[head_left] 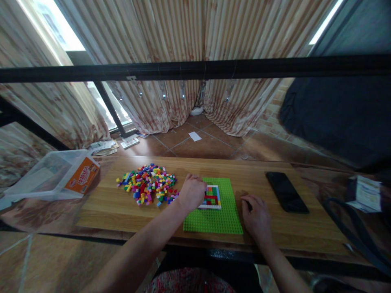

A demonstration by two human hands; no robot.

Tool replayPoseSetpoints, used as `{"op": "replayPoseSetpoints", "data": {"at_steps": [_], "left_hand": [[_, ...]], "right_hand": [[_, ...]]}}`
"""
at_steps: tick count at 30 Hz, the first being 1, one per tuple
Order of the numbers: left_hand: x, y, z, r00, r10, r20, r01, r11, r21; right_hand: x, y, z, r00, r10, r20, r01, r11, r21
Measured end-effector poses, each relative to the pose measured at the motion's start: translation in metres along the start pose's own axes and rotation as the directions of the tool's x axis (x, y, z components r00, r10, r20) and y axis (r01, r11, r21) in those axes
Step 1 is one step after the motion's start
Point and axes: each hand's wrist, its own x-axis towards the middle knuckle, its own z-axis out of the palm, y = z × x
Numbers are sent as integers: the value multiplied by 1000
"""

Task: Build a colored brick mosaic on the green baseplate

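Presumably for reach, green baseplate (pixel 214 223) lies beside my slack, unladen right hand (pixel 257 215); left hand (pixel 193 192) over it, grip I can't tell.

Bricks (pixel 143 188) left, baseplate (pixel 214 221) between, phone (pixel 286 192) right — all on the table (pixel 122 215).

The left hand (pixel 194 190) is at the brick build (pixel 213 197) on the green baseplate (pixel 210 223), near loose bricks (pixel 149 185), while the right hand (pixel 257 215) rests, half-curled, between baseplate and black phone (pixel 287 193).
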Motion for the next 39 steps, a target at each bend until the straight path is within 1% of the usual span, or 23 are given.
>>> {"op": "replayPoseSetpoints", "data": {"at_steps": [5,9,14,17,20,21,23,25,27,32,35,39], "left_hand": [[-1,-2,-2,1000,-4,9,4,1000,6],[-3,-3,0,1000,-10,3,10,1000,0],[-7,-5,9,994,-70,-80,66,996,-52],[-9,-10,16,978,-154,-143,129,976,-174],[-11,-17,26,937,-286,-200,197,907,-373],[-11,-20,30,925,-326,-197,213,871,-443],[-12,-24,37,912,-381,-152,234,787,-570],[-12,-26,42,912,-402,-84,250,706,-662],[-11,-27,45,918,-396,-34,254,651,-715],[-5,-28,47,944,-328,28,230,599,-767],[-1,-29,47,941,-334,55,251,581,-774],[4,-28,49,925,-370,90,298,555,-777]], "right_hand": [[-1,2,2,1000,-8,-17,8,1000,12],[-1,2,2,1000,-16,-19,16,1000,15],[0,1,1,1000,-17,-13,18,1000,12],[0,1,1,1000,-14,-14,14,1000,13],[0,1,1,1000,-16,-8,16,1000,16],[0,1,1,1000,-16,-10,17,1000,15],[0,0,1,1000,-17,-17,17,1000,11],[0,0,0,1000,-16,-22,16,1000,10],[0,0,0,1000,-16,-17,16,1000,9],[1,-1,-1,1000,-16,-14,16,1000,21],[0,-1,-1,1000,-20,-21,20,1000,22],[-1,-1,-1,1000,-21,-12,21,1000,10]]}}
